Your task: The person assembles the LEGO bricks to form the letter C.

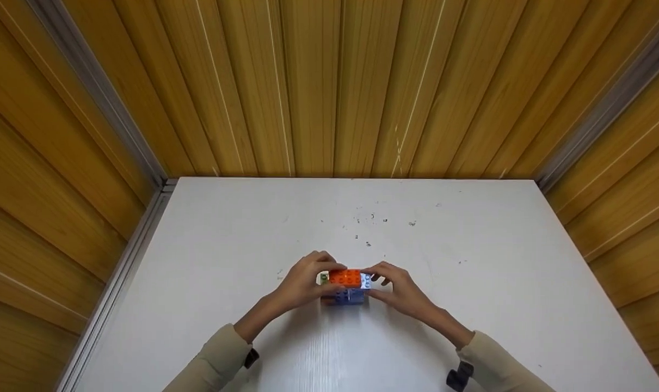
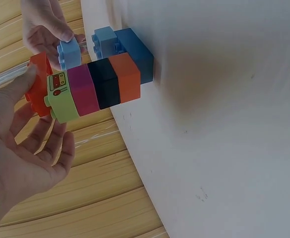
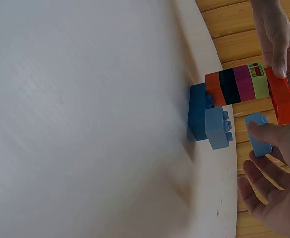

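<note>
Thumb and fingers of my left hand (image 1: 303, 280) pinch a long orange-red brick (image 1: 345, 278) by its sides. It lies across the top of a lime green brick (image 2: 63, 99) with a printed picture; whether it is pressed down cannot be told. Beneath the green one are stacked a magenta brick (image 2: 83, 89), a black brick (image 2: 104, 83) and an orange brick (image 2: 126, 78). This column stands on a dark blue brick (image 3: 197, 111), beside a lower light blue block (image 3: 216, 128). My right hand (image 1: 399, 289) pinches a separate light blue brick (image 3: 258, 135) above that block, near the orange-red brick's end.
The bricks stand on a white table (image 1: 226, 234) with small dark marks on its surface. Wood-look panels (image 1: 334, 87) rise behind it and at both sides, with metal rails (image 1: 117, 294) along the left edge.
</note>
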The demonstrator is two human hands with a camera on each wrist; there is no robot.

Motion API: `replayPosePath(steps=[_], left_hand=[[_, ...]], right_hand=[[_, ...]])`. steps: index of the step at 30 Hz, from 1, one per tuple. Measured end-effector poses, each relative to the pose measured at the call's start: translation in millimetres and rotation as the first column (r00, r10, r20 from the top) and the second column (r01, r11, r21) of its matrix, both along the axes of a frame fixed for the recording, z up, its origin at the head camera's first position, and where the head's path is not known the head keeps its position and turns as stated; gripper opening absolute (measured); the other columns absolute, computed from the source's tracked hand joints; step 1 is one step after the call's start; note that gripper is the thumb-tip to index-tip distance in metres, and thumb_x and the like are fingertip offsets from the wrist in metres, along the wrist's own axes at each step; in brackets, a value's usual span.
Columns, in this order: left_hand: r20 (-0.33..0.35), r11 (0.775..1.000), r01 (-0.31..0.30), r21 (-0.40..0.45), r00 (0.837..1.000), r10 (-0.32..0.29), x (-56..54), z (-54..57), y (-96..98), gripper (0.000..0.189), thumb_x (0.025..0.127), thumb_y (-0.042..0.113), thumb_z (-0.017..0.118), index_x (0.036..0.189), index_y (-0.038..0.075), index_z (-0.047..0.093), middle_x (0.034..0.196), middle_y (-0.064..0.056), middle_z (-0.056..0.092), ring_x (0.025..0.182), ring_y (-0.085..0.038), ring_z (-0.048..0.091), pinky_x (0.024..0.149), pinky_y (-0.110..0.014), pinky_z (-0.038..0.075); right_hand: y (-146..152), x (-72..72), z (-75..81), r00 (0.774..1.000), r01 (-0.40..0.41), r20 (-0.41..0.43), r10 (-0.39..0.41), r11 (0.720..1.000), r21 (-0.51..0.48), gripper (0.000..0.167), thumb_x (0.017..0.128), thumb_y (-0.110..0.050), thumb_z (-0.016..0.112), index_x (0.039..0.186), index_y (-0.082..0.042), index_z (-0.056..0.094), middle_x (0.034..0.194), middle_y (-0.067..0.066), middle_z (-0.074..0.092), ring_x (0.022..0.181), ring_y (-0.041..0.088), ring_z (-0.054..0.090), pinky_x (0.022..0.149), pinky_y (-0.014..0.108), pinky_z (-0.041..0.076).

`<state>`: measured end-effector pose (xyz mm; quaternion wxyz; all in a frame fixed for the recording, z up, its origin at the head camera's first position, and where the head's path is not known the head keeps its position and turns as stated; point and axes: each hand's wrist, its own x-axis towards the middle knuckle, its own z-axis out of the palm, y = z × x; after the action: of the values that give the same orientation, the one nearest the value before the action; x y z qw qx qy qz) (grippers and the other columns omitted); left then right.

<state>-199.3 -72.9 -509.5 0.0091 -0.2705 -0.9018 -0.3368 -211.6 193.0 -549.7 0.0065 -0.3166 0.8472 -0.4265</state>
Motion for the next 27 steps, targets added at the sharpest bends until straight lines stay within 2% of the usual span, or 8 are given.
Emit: replayPosePath(steps=[5, 9, 13, 18, 21, 27], left_hand=[[0.025, 1.000, -0.005, 0.005, 1.000, 0.005, 1.3, 1.7, 0.5, 0.036, 0.089, 0.031, 0.080, 0.121, 0.015, 0.076, 0.109, -0.002, 0.068, 0.104, -0.018, 0.060, 0.091, -0.034, 0.054], [0.050, 1.000, -0.008, 0.021, 0.999, 0.006, 2.6, 3.2, 1.2, 0.037, 0.089, 0.031, 0.080, 0.121, 0.014, 0.076, 0.105, -0.002, 0.065, 0.101, -0.019, 0.059, 0.087, -0.030, 0.051], [0.065, 0.999, -0.005, 0.035, 0.998, 0.003, 3.8, 3.6, 1.9, 0.038, 0.088, 0.030, 0.081, 0.121, 0.013, 0.076, 0.098, -0.002, 0.060, 0.093, -0.020, 0.055, 0.077, -0.023, 0.042], [0.074, 0.999, 0.020, 0.032, 0.997, -0.022, 3.4, 3.8, 1.8, 0.039, 0.088, 0.028, 0.081, 0.124, 0.014, 0.075, 0.094, -0.004, 0.055, 0.087, -0.021, 0.050, 0.073, -0.024, 0.033], [0.081, 0.999, 0.031, 0.037, 0.996, -0.034, 3.5, 4.0, 1.7, 0.038, 0.089, 0.026, 0.081, 0.125, 0.015, 0.075, 0.094, -0.007, 0.054, 0.086, -0.019, 0.048, 0.073, -0.024, 0.032], [0.108, 0.999, 0.022, 0.044, 0.994, -0.027, 5.1, 3.6, -0.1, 0.038, 0.088, 0.027, 0.081, 0.125, 0.016, 0.075, 0.093, -0.011, 0.054, 0.085, -0.017, 0.045, 0.073, -0.024, 0.031]], right_hand=[[-5.0, 3.0, 1.3, 1.000, -0.022, -0.021, 0.021, 0.999, -0.039, 0.040, 0.087, -0.005, 0.079, 0.125, -0.001, 0.068, 0.109, 0.012, 0.072, 0.092, 0.026, 0.068, 0.076, 0.032, 0.059], [-5.3, 5.7, 1.3, 1.000, -0.017, -0.022, 0.016, 0.998, -0.061, 0.037, 0.087, -0.004, 0.079, 0.122, -0.002, 0.069, 0.108, 0.012, 0.072, 0.090, 0.025, 0.067, 0.074, 0.029, 0.058], [-5.2, 9.7, 0.8, 1.000, -0.016, -0.018, 0.014, 0.998, -0.068, 0.036, 0.087, -0.004, 0.078, 0.122, -0.001, 0.069, 0.108, 0.012, 0.072, 0.090, 0.026, 0.068, 0.075, 0.029, 0.058], [-6.6, 14.6, 0.3, 1.000, 0.018, 0.005, -0.017, 0.997, -0.076, 0.037, 0.087, -0.003, 0.078, 0.124, 0.000, 0.069, 0.109, 0.012, 0.073, 0.091, 0.026, 0.069, 0.076, 0.028, 0.058], [-7.8, 16.7, -0.1, 0.999, 0.046, 0.006, -0.046, 0.996, -0.076, 0.038, 0.087, -0.003, 0.078, 0.124, 0.000, 0.069, 0.110, 0.012, 0.074, 0.095, 0.026, 0.068, 0.078, 0.031, 0.059], [-12.1, 19.3, -0.6, 0.996, 0.072, -0.053, -0.075, 0.996, -0.057, 0.039, 0.086, -0.001, 0.078, 0.124, -0.003, 0.070, 0.115, 0.010, 0.074, 0.103, 0.028, 0.066, 0.082, 0.041, 0.059]])
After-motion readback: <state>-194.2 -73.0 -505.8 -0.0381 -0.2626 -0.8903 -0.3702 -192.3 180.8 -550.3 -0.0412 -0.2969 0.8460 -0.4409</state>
